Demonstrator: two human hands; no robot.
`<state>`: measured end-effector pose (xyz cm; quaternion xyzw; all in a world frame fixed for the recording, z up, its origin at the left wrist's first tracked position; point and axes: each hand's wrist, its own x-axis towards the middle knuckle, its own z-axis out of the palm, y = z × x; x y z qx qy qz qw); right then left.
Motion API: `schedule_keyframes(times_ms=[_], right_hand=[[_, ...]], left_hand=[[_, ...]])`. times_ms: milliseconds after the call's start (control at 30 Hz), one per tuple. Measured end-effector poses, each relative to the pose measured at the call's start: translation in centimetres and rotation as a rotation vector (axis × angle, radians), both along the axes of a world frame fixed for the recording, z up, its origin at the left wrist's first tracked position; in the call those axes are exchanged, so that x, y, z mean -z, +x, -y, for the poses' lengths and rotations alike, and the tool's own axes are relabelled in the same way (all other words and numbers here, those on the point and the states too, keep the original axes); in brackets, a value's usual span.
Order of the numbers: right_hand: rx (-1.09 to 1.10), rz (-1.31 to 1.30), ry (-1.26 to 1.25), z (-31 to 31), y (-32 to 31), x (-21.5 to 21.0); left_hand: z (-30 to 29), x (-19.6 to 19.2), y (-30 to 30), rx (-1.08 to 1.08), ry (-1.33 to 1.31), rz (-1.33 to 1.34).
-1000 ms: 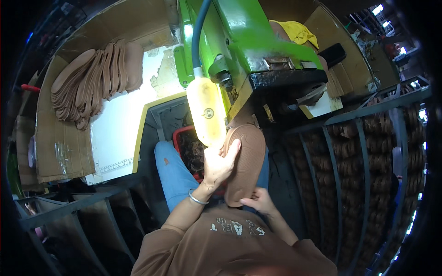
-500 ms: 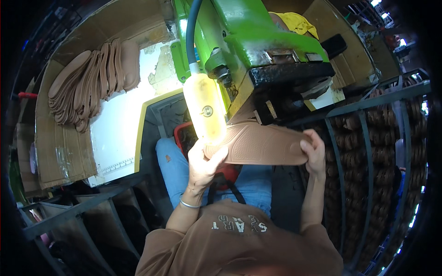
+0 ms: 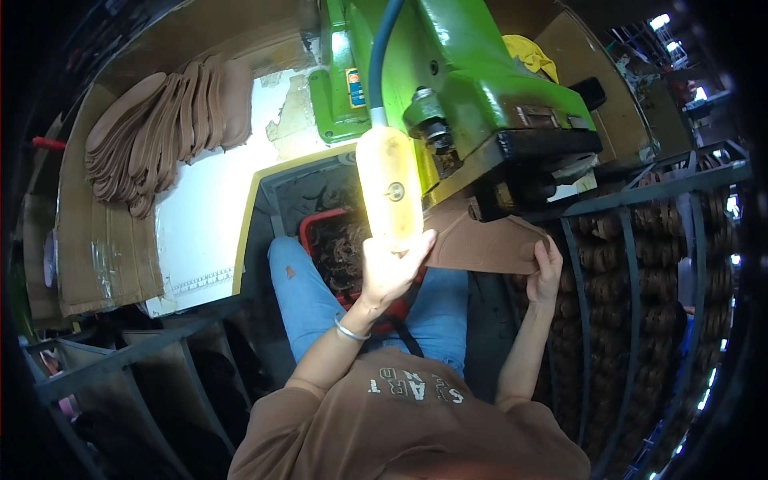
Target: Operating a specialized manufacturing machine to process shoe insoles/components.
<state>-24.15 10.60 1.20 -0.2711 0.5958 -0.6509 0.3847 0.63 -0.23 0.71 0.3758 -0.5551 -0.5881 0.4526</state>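
Note:
A brown shoe insole (image 3: 480, 246) with a textured surface lies across the front of a green machine (image 3: 472, 72). Its far edge passes beneath the machine's black head (image 3: 544, 152). At the insole's left end, my left hand (image 3: 390, 268) is closed with the thumb stretched along it; the fingers are partly lost in the glare of a bright yellow-white lamp (image 3: 390, 188). My right hand (image 3: 546, 268) pinches the right end between thumb and fingers. The exact contact between insole and machine is hidden under the head.
Many brown insoles (image 3: 172, 120) fan out on the white table (image 3: 200, 240) inside cardboard walls. Below the machine, a red bin (image 3: 308, 232) holds brown scraps. A metal rack (image 3: 588, 320) full of brown pieces stands at right; another rack (image 3: 128, 384) is at left. A yellow cloth (image 3: 528, 56) lies behind.
The view has shifted, so machine and lamp appear farther right. My left hand has come closer to my right, and less of the insole shows. More of the red bin is visible.

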Motion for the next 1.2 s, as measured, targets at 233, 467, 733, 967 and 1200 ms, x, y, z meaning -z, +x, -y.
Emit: schedule_keyframes(times_ms=[233, 467, 733, 967, 1200], right_hand=[[-0.226, -0.146, 0.042, 5.7, 0.4, -3.5], [-0.436, -0.044, -0.073, 8.6, 5.2, -3.0], [-0.500, -0.228, -0.179, 9.2, 11.1, -1.3], [-0.362, -0.351, -0.132, 8.4, 8.9, 0.1], [0.170, -0.157, -0.197, 3.4, 1.2, 0.6]], left_hand=[[-1.0, -0.1, 3.6, 0.009, 0.236, -0.296], [-0.1, 0.5, 9.2, -0.095, 0.266, -0.264], [-2.2, 5.1, 16.5, -0.079, 0.387, -0.237], [-6.2, 6.3, 12.2, 0.042, 0.531, -0.042], [-0.2, 1.6, 2.0, -0.090, 0.046, 0.066]])
